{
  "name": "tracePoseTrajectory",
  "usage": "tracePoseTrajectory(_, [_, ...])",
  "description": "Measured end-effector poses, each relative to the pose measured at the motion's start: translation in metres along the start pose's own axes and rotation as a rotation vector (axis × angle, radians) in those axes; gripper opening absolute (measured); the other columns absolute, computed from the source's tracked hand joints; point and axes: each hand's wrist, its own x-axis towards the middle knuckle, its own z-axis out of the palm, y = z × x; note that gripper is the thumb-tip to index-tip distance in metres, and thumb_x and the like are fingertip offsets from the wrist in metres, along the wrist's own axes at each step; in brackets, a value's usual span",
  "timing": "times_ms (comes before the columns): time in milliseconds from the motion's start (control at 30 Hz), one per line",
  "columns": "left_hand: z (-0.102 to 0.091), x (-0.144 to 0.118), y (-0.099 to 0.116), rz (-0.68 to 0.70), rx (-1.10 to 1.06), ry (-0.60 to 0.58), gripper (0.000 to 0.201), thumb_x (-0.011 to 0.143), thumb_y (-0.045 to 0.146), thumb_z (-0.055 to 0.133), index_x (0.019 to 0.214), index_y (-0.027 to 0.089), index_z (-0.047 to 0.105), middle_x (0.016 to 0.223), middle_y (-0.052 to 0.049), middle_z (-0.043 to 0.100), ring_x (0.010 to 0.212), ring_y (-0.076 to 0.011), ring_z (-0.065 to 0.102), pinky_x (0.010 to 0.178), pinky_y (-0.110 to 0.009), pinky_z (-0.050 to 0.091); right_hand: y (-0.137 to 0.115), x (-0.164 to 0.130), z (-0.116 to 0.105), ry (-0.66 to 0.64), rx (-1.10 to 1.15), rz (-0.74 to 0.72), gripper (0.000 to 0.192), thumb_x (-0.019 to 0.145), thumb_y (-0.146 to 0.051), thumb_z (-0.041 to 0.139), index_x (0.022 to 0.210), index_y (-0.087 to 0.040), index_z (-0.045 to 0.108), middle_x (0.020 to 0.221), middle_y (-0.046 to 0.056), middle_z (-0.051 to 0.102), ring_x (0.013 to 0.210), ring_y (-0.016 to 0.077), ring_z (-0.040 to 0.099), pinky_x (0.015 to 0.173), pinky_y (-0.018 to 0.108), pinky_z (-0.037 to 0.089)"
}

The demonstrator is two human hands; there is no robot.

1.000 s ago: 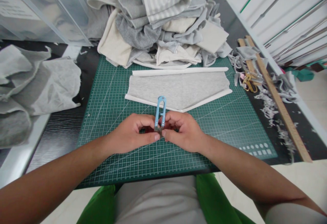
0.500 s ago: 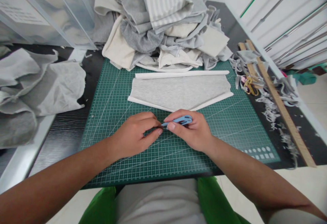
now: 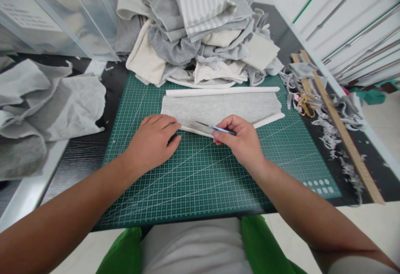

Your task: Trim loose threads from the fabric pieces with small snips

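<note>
A piece of light grey fabric (image 3: 225,105) lies flat, its long edges rolled over to show a white underside. My right hand (image 3: 245,140) is closed around small blue-handled scissors (image 3: 223,130), held low over the fabric's near edge. Their thin dark blades point left, and the fingers partly cover the handles. At the fabric's near left corner, my left hand (image 3: 153,140) rests with its fingertips on the edge. Its thumb is apart from the fingers, and a small dark sliver shows by the index finger, too small to name.
Under the fabric lies a green cutting mat (image 3: 193,182). Behind it rises a heap of grey and cream cloth (image 3: 200,36). More grey cloth (image 3: 62,103) lies left. On the right are wooden strips (image 3: 346,136), gold scissors (image 3: 305,105) and thread scraps (image 3: 331,138).
My hands, together in front of the fabric before, have moved apart and forward onto its near edge. The scissors have turned, so their blades now show pointing left.
</note>
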Motion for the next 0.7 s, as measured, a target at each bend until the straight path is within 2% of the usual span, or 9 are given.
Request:
tracePoseTrajectory(133, [-0.006, -0.001, 0.008, 0.055, 0.034, -0.022, 0.029, 0.096, 0.027, 0.057, 0.115, 0.011, 0.071, 0.116, -0.012, 0.07, 0.109, -0.0314, 0.064, 0.099, -0.052, 0.049, 0.004, 0.002, -0.004, 0.148, -0.429, -0.214, 0.022, 0.079, -0.036, 0.073, 0.076, -0.022, 0.057, 0.06, -0.004, 0.06, 0.055, 0.0122, 0.055, 0.055, 0.028, 0.042])
tracePoseTrajectory(233, [-0.007, -0.002, 0.01, 0.074, 0.036, -0.049, 0.027, 0.096, 0.027, 0.057, 0.114, 0.012, 0.071, 0.11, -0.011, 0.071, 0.104, -0.0305, 0.065, 0.094, -0.05, 0.052, 0.009, 0.002, -0.006, 0.175, -0.658, -0.338, 0.015, 0.085, -0.034, 0.068, 0.082, -0.023, 0.058, 0.067, -0.003, 0.064, 0.059, 0.013, 0.057, 0.059, 0.028, 0.043])
tracePoseTrajectory(333, [-0.006, -0.003, 0.011, 0.078, 0.067, -0.067, 0.028, 0.096, 0.027, 0.057, 0.115, 0.011, 0.07, 0.107, -0.011, 0.07, 0.099, -0.0307, 0.065, 0.089, -0.05, 0.053, 0.013, 0.003, -0.007, 0.137, -0.781, -0.417, 0.009, 0.089, -0.028, 0.061, 0.096, -0.022, 0.061, 0.082, 0.002, 0.071, 0.071, 0.0172, 0.065, 0.066, 0.03, 0.048])
tracePoseTrajectory(467, [-0.007, -0.002, 0.013, 0.068, 0.089, -0.127, 0.027, 0.096, 0.027, 0.056, 0.113, 0.012, 0.071, 0.101, -0.011, 0.068, 0.097, -0.0305, 0.063, 0.086, -0.049, 0.055, 0.012, 0.0, -0.003, 0.045, -0.934, -0.529, 0.029, 0.094, -0.019, 0.051, 0.122, -0.02, 0.06, 0.11, 0.01, 0.072, 0.1, 0.0245, 0.067, 0.085, 0.039, 0.052])
tracePoseTrajectory(533, [-0.008, -0.001, 0.015, 0.059, 0.081, -0.159, 0.027, 0.097, 0.028, 0.056, 0.111, 0.012, 0.072, 0.099, -0.01, 0.066, 0.097, -0.0296, 0.063, 0.086, -0.047, 0.055, 0.01, -0.002, -0.001, -0.028, -1.01, -0.56, 0.034, 0.095, -0.018, 0.049, 0.127, -0.018, 0.061, 0.112, 0.011, 0.071, 0.103, 0.0258, 0.064, 0.087, 0.04, 0.052])
tracePoseTrajectory(700, [-0.009, -0.002, 0.017, 0.045, 0.078, -0.19, 0.026, 0.096, 0.028, 0.057, 0.109, 0.013, 0.073, 0.098, -0.01, 0.064, 0.094, -0.0282, 0.062, 0.087, -0.046, 0.055, 0.007, -0.004, 0.004, -0.143, -1.125, -0.527, 0.031, 0.095, -0.025, 0.055, 0.123, -0.019, 0.067, 0.106, 0.009, 0.069, 0.099, 0.0259, 0.061, 0.082, 0.038, 0.051])
